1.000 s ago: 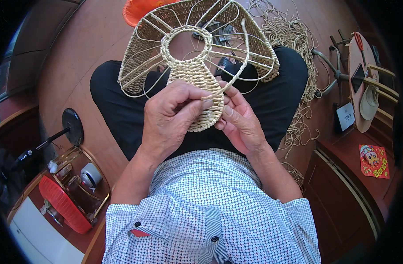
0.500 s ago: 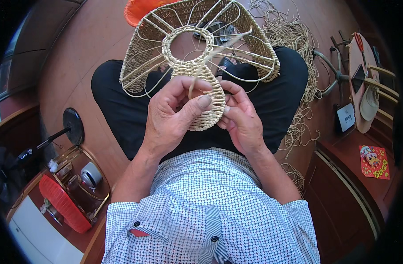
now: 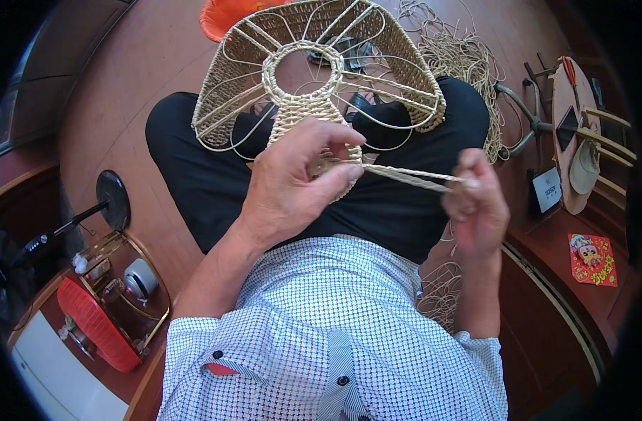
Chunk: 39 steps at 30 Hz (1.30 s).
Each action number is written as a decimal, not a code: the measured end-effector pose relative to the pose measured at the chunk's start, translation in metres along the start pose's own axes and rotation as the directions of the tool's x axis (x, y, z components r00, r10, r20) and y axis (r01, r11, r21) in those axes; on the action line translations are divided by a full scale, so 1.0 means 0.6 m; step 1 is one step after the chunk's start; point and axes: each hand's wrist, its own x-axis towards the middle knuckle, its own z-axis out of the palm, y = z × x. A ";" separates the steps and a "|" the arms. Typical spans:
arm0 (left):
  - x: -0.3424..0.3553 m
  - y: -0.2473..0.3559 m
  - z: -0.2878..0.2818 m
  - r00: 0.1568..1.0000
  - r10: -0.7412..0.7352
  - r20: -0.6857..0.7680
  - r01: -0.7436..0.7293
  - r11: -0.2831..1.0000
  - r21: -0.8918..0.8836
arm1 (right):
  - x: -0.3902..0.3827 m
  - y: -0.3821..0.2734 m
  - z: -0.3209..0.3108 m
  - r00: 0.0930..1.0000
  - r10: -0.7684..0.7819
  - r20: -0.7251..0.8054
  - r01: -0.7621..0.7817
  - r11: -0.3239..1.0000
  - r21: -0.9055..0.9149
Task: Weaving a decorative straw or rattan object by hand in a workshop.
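A woven rope-and-wire piece point(image 3: 309, 112) lies across my lap, with a ring, a rounded woven neck and a wide flared frame of bare wires beyond it. My left hand point(image 3: 293, 179) is closed on the near end of the neck, thumb and fingers pinching its right edge. From that edge a doubled length of cord point(image 3: 405, 175) runs taut to the right. My right hand point(image 3: 475, 203), slightly blurred, grips the cord's far end beside my right thigh.
Loose cord point(image 3: 461, 59) is heaped on the floor beyond my right knee. An orange-red basin point(image 3: 226, 17) stands at the back. To the right is a round-topped stool point(image 3: 570, 133) with a cap on it. A small fan point(image 3: 114, 200) stands at left.
My right hand has moved from the woven neck out to the right, drawing the cord taut. My left hand has shifted slightly right along the neck.
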 end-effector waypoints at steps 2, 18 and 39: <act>0.003 0.002 0.008 0.998 0.062 0.012 -0.062 0.994 0.092 | -0.010 -0.057 -0.016 0.989 -0.132 -0.067 0.128 0.990 -0.064; -0.001 -0.001 0.025 0.992 0.016 -0.126 0.006 0.985 0.172 | 0.000 -0.053 0.071 0.812 -0.583 -0.020 0.326 0.482 -0.813; -0.044 0.005 -0.012 0.993 -0.025 -0.114 0.055 0.962 0.266 | 0.061 0.130 0.131 0.989 0.135 -0.056 -0.145 0.947 -0.285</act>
